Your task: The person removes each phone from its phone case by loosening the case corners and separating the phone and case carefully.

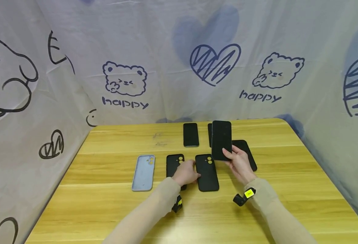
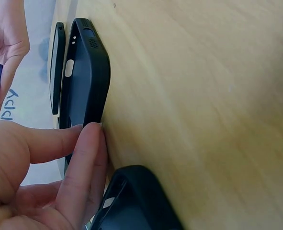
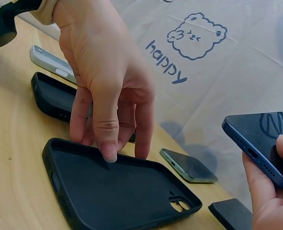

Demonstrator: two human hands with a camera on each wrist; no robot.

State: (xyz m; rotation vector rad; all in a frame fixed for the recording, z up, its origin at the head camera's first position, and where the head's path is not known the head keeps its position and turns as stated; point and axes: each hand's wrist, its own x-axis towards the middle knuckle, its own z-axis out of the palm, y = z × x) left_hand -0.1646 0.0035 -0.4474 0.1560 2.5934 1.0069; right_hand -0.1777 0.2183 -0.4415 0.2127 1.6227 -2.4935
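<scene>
My left hand (image 1: pixel 186 172) pinches the left edge of a black phone case (image 1: pixel 208 179) lying on the table. In the left wrist view the thumb is inside the case rim, with fingers against its outer side. The case is open side up, with its camera cutout at the far end. My right hand (image 1: pixel 240 165) holds a smartphone (image 1: pixel 221 139) upright above the table, to the right of that case. The phone's dark screen faces me, and its blue frame (image 3: pixel 249 153) shows in the right wrist view. A second black phone case (image 1: pixel 173 166) lies partly under my left hand.
A light blue phone case (image 1: pixel 143 174) lies at the left. Farther back is another phone (image 1: pixel 191 135), with one more dark phone (image 1: pixel 210 135) partly behind the held one. A black flat item (image 1: pixel 247 152) lies behind my right hand. Printed cloth (image 1: pixel 166 67) surrounds the wooden table (image 1: pixel 105 203).
</scene>
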